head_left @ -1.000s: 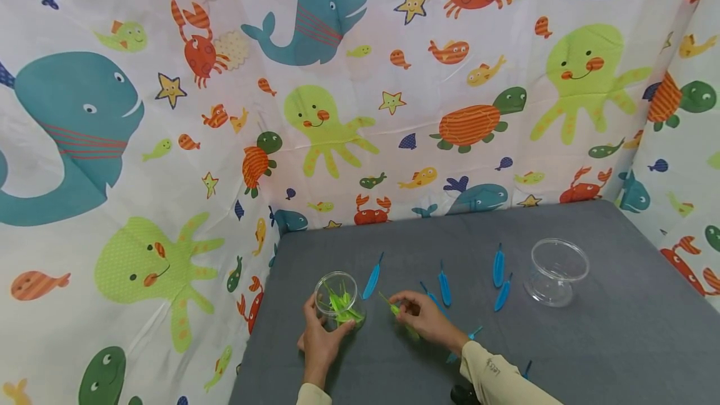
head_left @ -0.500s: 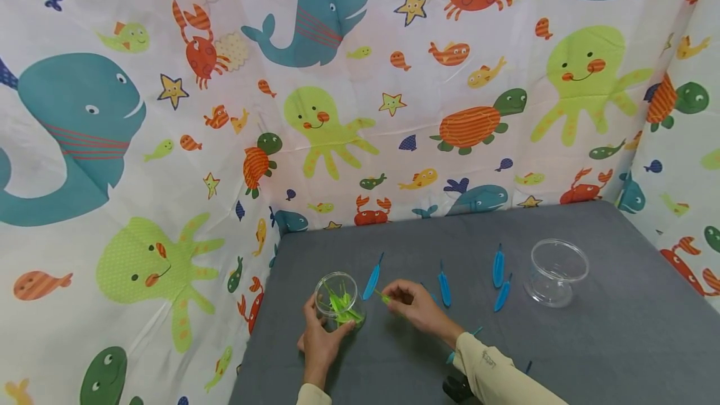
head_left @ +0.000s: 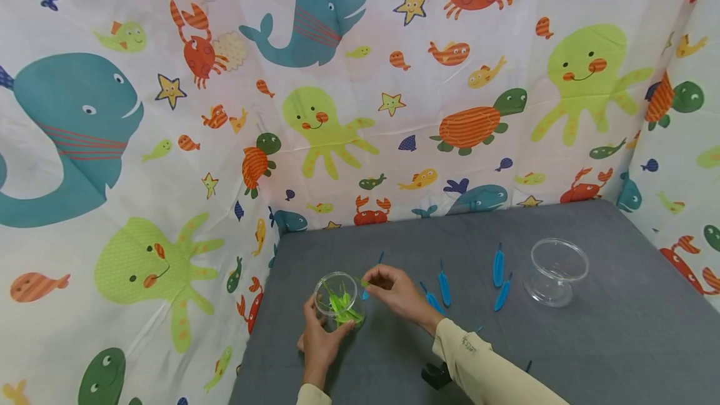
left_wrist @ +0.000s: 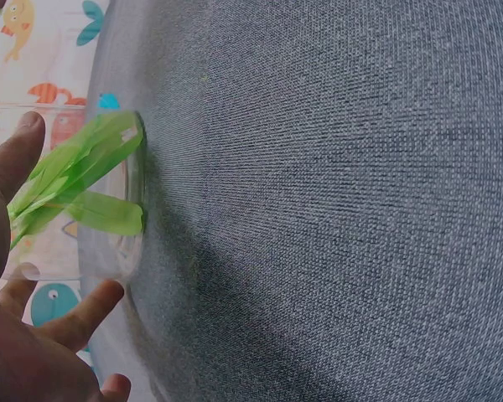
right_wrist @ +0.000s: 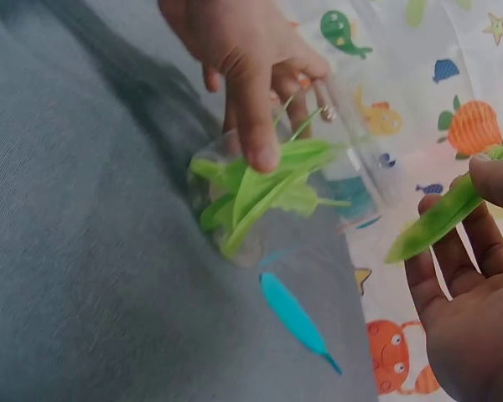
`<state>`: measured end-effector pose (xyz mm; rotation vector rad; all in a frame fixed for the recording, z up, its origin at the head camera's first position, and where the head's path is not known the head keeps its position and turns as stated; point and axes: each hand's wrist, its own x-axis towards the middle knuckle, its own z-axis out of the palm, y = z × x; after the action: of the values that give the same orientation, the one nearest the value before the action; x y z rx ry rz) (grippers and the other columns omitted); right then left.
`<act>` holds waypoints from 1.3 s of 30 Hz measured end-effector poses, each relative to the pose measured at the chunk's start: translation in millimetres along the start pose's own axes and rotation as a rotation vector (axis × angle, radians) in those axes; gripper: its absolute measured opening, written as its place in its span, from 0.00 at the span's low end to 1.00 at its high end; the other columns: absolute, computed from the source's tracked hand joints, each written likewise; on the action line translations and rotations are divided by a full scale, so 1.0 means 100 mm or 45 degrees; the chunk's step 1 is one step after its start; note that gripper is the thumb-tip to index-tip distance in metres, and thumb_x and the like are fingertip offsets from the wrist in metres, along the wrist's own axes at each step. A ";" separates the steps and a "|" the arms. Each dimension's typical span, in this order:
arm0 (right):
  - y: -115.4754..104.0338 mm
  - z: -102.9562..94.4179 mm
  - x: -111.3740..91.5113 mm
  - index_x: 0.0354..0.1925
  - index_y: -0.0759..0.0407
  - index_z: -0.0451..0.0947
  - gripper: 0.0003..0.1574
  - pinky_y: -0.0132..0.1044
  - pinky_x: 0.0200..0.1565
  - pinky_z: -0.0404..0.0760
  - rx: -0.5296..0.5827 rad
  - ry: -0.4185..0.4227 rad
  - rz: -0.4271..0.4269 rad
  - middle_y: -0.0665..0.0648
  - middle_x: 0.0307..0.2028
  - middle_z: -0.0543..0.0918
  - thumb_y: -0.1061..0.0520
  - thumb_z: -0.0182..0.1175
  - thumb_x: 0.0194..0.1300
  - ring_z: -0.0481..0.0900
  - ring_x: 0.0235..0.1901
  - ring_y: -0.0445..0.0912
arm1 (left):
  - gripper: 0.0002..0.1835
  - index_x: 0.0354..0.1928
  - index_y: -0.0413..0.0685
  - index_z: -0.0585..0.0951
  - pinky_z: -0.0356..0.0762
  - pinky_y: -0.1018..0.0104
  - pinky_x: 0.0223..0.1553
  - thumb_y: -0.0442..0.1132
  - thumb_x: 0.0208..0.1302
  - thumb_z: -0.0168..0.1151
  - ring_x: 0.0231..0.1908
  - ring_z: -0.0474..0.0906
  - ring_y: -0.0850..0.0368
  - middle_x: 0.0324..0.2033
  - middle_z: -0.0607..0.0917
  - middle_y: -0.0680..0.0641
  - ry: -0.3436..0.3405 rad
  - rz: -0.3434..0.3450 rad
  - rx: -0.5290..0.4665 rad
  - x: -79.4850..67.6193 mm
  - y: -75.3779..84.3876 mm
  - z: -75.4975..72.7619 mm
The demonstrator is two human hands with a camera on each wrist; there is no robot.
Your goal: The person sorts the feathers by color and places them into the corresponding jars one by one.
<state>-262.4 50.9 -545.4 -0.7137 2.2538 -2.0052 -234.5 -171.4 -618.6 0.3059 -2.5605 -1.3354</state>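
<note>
My left hand (head_left: 325, 344) grips a clear jar (head_left: 357, 293) at the left of the grey table, with thumb and fingers round its sides. Several green feathers (head_left: 341, 308) lean inside it; the left wrist view shows their broad ends (left_wrist: 84, 163) at the jar's bottom. My right hand (head_left: 400, 292) is just right of the jar's rim, pinching another green feather (right_wrist: 440, 222) between thumb and fingers. In the head view that feather is mostly hidden by the fingers. Below the right hand, a blue feather (right_wrist: 292, 314) lies on the table beside the jar, partly covered in the head view.
Several more blue feathers (head_left: 444, 287) lie scattered across the middle of the grey table (head_left: 607, 342). A clear footed bowl (head_left: 587, 267) stands at the right. A black object (head_left: 435, 375) shows beneath the right forearm. Behind hangs a sea-animal curtain (head_left: 405, 74).
My right hand has moved left and slightly up with the green feather, close to the jar's rim. A blue feather it covered is visible again. The left hand and jar have stayed put.
</note>
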 end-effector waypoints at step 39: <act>-0.53 0.44 0.32 0.49 0.69 0.80 0.11 0.27 0.40 0.80 -0.036 0.108 0.020 0.68 0.43 0.87 0.67 0.63 0.69 0.85 0.41 0.62 | 0.58 0.75 0.59 0.55 0.45 0.38 0.55 0.45 0.47 0.84 0.59 0.80 0.33 0.75 0.68 0.45 -0.049 -0.032 -0.004 0.00 0.00 0.00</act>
<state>-259.9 -4.5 -494.2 -0.6224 2.3304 -2.0377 -234.4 -171.7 -618.3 0.3163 -2.5941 -1.3669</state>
